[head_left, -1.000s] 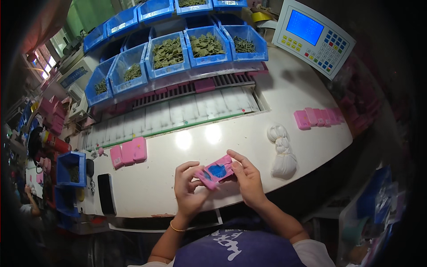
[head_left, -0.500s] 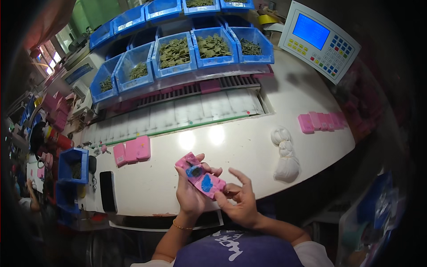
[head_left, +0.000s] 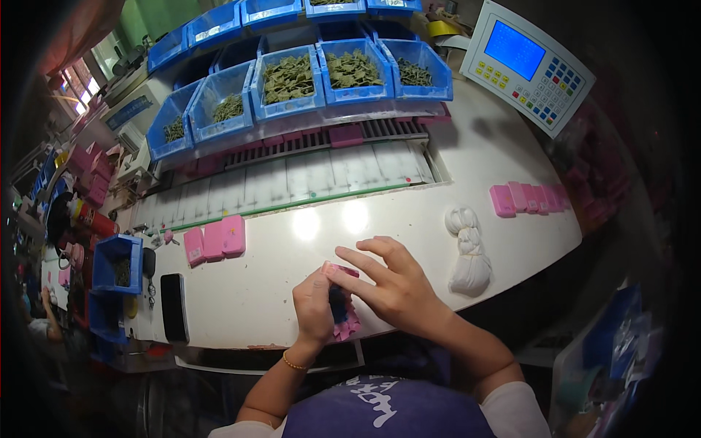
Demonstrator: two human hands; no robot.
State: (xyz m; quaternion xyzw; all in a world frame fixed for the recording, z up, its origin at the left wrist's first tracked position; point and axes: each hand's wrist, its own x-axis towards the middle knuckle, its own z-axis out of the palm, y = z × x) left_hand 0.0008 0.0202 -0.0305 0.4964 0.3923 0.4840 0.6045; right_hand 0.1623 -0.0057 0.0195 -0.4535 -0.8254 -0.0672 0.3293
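Note:
A pink rubber mould (head_left: 351, 327) with dark blue inside it is held over the front edge of the white table. My left hand (head_left: 312, 310) is wrapped around its left side, thumb up near the top end. From the right, my right hand (head_left: 398, 288) reaches across and grips the mould's upper end, thumb meeting the left thumb there, while its other fingers stay raised. Both hands cover much of the mould, so how far its halves are apart is hard to see.
Pink moulds (head_left: 213, 241) lie left, and a row of more (head_left: 504, 201) lies right. A black phone (head_left: 174, 308) rests at front left, a tied white cloth bundle (head_left: 469, 271) at right. Blue bins (head_left: 292, 109) of greenish pieces stand behind a light panel (head_left: 292, 187); a keypad display (head_left: 526, 69) stands far right.
The mould was spread with its blue inside facing up; now it is turned and mostly covered. My right hand has moved up and across to its top end.

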